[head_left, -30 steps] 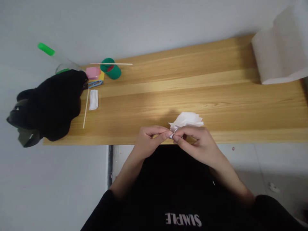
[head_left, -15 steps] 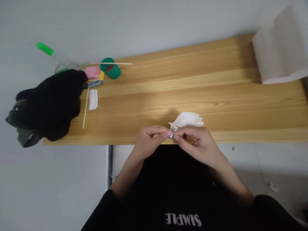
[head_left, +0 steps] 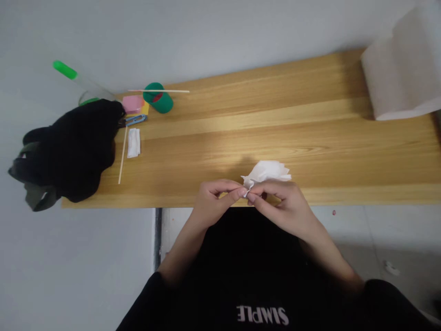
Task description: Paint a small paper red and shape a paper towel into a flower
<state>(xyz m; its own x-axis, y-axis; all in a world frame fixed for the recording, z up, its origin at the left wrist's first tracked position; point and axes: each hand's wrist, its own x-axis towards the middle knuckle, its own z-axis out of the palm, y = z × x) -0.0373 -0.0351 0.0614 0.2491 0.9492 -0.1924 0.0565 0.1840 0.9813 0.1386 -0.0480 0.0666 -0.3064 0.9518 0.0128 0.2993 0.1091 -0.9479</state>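
I see my left hand (head_left: 215, 202) and right hand (head_left: 284, 207) meeting at the near edge of the wooden table (head_left: 310, 128), both pinching the gathered base of a white pleated paper (head_left: 267, 172) that fans out over the tabletop. Far left lie a black cloth (head_left: 74, 147), a thin stick (head_left: 123, 155) and a green cap (head_left: 158, 98)

The person wears a black top with sleeves pushed up past the elbows, leaving both forearms bare. White block letters reading "SIMPLE" run across the chest. Both hands are bare, ringless.
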